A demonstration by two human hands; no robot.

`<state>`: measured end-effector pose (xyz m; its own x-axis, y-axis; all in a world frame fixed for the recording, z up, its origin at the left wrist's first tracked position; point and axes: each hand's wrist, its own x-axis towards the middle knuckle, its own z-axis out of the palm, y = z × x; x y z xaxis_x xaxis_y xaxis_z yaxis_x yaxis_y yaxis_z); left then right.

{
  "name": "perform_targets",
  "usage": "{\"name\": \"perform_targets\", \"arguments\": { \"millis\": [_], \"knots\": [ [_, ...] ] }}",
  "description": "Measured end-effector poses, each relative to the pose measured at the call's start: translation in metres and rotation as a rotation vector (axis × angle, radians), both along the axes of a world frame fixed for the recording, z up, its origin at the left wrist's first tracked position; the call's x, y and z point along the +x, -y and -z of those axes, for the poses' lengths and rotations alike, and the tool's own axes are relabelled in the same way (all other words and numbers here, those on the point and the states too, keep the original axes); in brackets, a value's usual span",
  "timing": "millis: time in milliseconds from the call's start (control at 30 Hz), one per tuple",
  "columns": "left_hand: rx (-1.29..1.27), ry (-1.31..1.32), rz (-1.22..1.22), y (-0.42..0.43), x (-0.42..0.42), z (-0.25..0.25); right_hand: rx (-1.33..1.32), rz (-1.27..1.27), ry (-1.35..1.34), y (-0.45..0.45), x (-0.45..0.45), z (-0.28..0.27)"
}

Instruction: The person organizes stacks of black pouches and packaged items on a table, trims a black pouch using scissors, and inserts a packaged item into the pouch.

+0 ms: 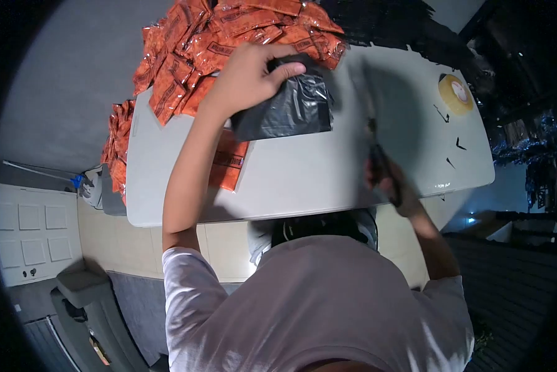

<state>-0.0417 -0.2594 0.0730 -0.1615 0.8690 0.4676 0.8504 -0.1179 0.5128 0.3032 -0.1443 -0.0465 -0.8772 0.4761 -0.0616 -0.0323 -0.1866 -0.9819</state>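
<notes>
Pinched nearly closed: black plastic, upper centre, in left hand. Blurred tool gripped by right hand, right of centre; blade opening cannot be told. Plastic best kept taut, fingers clear.

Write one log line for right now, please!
left hand: gripping black plastic | right hand: holding blurred long tool | orange packets: piled | tape roll: lying right

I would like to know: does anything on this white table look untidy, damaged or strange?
Nothing looks clearly spilled or broken. Only slightly untidy: a few small black scraps lie loose on the white table near the tape roll. They may be offcuts of the black plastic in the left hand.
</notes>
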Motion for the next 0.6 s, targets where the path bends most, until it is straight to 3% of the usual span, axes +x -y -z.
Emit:
{"name": "perform_targets", "arguments": {
  "millis": [33,100,233,333,600],
  "knots": [
    [-0.018,-0.031,-0.049,0.001,0.0,-0.012,0.012,0.002,-0.007,0.001,-0.006,-0.006],
    [-0.003,0.016,-0.057,0.003,-0.001,-0.027,0.423,-0.218,0.048,-0.001,-0.022,-0.021],
    [-0.03,0.046,-0.097,0.002,-0.008,-0.03,0.157,-0.225,0.04,0.014,-0.039,-0.032],
    [-0.082,0.07,-0.113,0.0,-0.012,-0.029,0.335,-0.193,0.019,0.018,-0.047,-0.023],
    [0.0,0.282,0.004,-0.004,-0.025,-0.017,0.379,-0.17,0.003,0.032,-0.059,-0.026]
  ]
}}
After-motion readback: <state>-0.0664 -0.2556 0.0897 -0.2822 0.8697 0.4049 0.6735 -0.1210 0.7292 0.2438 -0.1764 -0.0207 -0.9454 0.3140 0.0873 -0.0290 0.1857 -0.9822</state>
